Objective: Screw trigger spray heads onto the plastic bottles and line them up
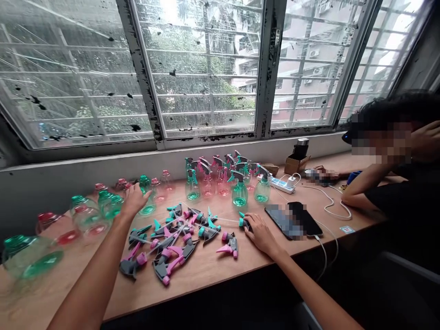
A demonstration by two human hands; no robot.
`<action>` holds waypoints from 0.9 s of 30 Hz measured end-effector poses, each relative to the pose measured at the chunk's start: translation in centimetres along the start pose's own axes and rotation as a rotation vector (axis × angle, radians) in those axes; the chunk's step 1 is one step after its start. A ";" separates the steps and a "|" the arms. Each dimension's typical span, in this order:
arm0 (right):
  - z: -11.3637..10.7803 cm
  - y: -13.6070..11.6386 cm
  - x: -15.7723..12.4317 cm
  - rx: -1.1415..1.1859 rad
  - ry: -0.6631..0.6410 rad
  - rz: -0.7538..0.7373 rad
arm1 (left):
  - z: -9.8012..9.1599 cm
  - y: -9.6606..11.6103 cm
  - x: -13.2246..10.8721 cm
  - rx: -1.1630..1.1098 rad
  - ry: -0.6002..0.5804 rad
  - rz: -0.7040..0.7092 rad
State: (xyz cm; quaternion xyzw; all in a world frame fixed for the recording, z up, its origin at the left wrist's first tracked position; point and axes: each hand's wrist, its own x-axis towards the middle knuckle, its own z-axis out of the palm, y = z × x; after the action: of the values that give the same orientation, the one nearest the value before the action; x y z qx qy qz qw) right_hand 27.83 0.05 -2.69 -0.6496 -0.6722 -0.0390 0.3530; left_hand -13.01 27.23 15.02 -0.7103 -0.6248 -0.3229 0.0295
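A wooden desk (pixel 213 270) runs under a wide barred window (pixel 206 68), and the loose pile of trigger sprayer heads (pixel 172 238) at its middle serves as the landmark. To the left of the pile and slightly beyond it, the left hand (pixel 134 201) reaches among a crowd of empty bottles (pixel 103 206), its grip released, fingers spread over a teal-capped one without closing on it. Just right of the pile, the right hand (pixel 259 233) rests on the desk with its grip closed on a teal sprayer head (pixel 243 222), whose thin dip tube trails back toward the pile. Beyond the pile stand assembled spray bottles (pixel 223 183); further right lie two phones (pixel 292 220) with a white cable (pixel 330 206), a power strip (pixel 283 184), and a seated person's forearm (pixel 357 183).

Risks, as I judge them: the light bottles stand close together, so a sweeping left hand could topple several or roll one off the edge; the trailing tube could snag the tangled heads and drag them along
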 end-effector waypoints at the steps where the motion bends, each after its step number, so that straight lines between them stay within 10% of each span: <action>1: -0.1 0.0 0.0 -0.003 0.000 0.003 | 0.7 -0.1 -0.1 0.015 -0.010 -0.011; 12: -0.4 -0.5 -0.1 0.082 0.047 0.017 | 3.5 -0.1 -2.4 0.067 -0.083 -0.039; 21: -1.5 -1.0 -0.2 0.288 0.136 0.078 | -2.0 4.4 -6.1 -0.095 0.142 0.256; 27: -3.9 -2.4 -1.6 0.513 0.069 0.126 | -5.7 7.6 -16.1 -0.234 0.116 0.539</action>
State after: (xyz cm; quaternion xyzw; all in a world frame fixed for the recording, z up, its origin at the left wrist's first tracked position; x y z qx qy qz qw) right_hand 27.16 -3.71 0.40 -0.5779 -0.6059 0.1326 0.5304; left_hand -8.68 9.00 14.32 -0.8296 -0.3694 -0.4132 0.0677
